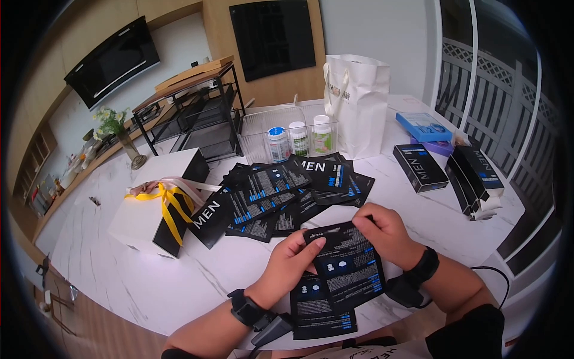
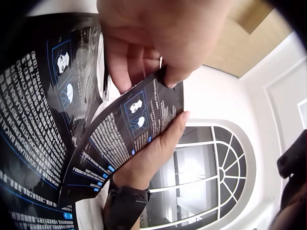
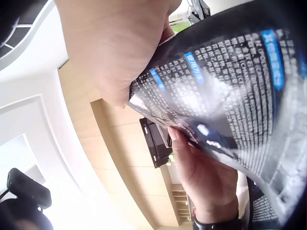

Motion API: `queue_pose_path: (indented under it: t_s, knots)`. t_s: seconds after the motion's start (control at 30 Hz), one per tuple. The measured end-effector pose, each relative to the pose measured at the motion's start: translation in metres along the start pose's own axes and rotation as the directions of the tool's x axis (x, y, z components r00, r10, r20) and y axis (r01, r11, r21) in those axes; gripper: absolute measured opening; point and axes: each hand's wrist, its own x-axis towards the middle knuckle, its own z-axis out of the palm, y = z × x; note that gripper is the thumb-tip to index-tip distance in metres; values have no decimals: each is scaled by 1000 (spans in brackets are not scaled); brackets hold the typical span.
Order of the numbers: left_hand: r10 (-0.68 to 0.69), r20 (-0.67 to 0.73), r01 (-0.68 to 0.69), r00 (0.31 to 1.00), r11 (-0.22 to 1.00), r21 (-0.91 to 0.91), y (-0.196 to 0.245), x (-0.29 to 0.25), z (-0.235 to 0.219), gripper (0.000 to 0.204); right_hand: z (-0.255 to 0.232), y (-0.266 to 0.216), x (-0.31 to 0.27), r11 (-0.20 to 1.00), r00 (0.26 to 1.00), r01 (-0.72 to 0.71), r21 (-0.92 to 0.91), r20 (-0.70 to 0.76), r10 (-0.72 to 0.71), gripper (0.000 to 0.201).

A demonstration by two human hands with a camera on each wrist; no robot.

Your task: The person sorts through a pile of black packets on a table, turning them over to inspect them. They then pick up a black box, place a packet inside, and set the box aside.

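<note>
In the head view, my left hand (image 1: 282, 263) grips a black mask sachet (image 1: 353, 276) by its top left edge, thumb lying on the printed face. A second black sachet (image 1: 323, 320) hangs beneath it, partly covered. My right hand (image 1: 388, 234) pinches the top right corner of the front sachet. In the left wrist view, small blue-framed face drawings and white print mark the held sachet (image 2: 125, 125). Its foil bends and shines in the right wrist view. Beyond my hands spreads a pile of similar sachets (image 1: 272, 185), some lettered MEN.
Left of the pile stands a white box (image 1: 140, 209) with yellow ribbon. Behind are a clear bin (image 1: 251, 140) with bottles and a white paper bag (image 1: 359, 107). Black MEN boxes (image 1: 420, 167) and a blue box (image 1: 423, 127) lie at the right.
</note>
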Motion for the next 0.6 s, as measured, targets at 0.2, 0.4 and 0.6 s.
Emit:
queue_pose_path:
  t_s: [0.2, 0.4, 0.6]
  knots:
    - [10, 43, -10, 999, 1000, -5, -1, 0, -1, 19, -1, 2, 3, 998, 1000, 5, -56, 2, -5, 15]
    - [4, 28, -4, 1000, 1000, -3, 0, 0, 0, 19, 0, 5, 0, 998, 998, -61, 19, 21, 61, 15]
    - [37, -41, -36, 998, 999, 40, 0, 1, -3, 20, 6, 3, 2, 982, 996, -16, 186, 90, -1, 16]
